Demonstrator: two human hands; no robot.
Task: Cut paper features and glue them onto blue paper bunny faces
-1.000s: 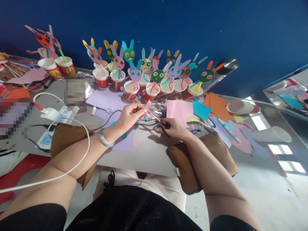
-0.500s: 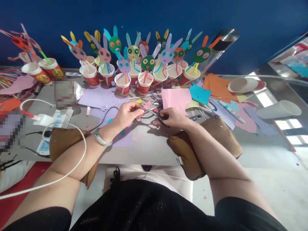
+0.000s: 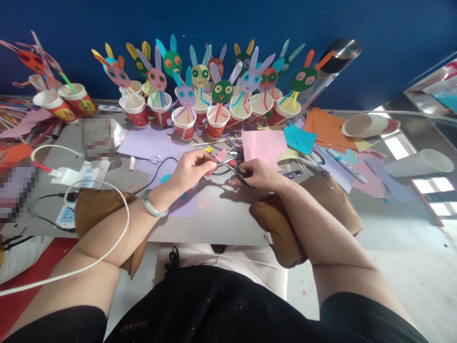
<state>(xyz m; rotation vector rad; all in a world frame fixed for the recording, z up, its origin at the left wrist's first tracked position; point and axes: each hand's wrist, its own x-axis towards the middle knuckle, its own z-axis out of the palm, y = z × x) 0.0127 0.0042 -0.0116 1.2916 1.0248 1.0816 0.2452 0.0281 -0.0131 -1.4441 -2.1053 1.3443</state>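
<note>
My right hand (image 3: 257,175) grips a pair of scissors (image 3: 233,169) with dark handles, their blades pointing left toward my other hand. Between the fingertips of my left hand (image 3: 194,167) is pinched a small piece of pink paper (image 3: 220,156), right at the blades. How far the blades are spread I cannot tell. Just behind the scissors lies a larger pink sheet (image 3: 264,147). Purple paper (image 3: 146,145) covers the table to the left, with a second purple sheet (image 3: 183,205) partly under my left wrist.
Red paper cups (image 3: 183,125) with paper rabbit figures line the blue wall. Orange sheets (image 3: 326,128), a blue scrap (image 3: 301,139) and cups lying on their sides (image 3: 419,163) are on the right. Brown cushions (image 3: 332,200) lie beneath my forearms. A white cable (image 3: 117,252) crosses above my left arm.
The whole view has shifted slightly. Both hands keep nearly the same pose, with the pink piece still held at the scissors; its visible part sits a little differently.
</note>
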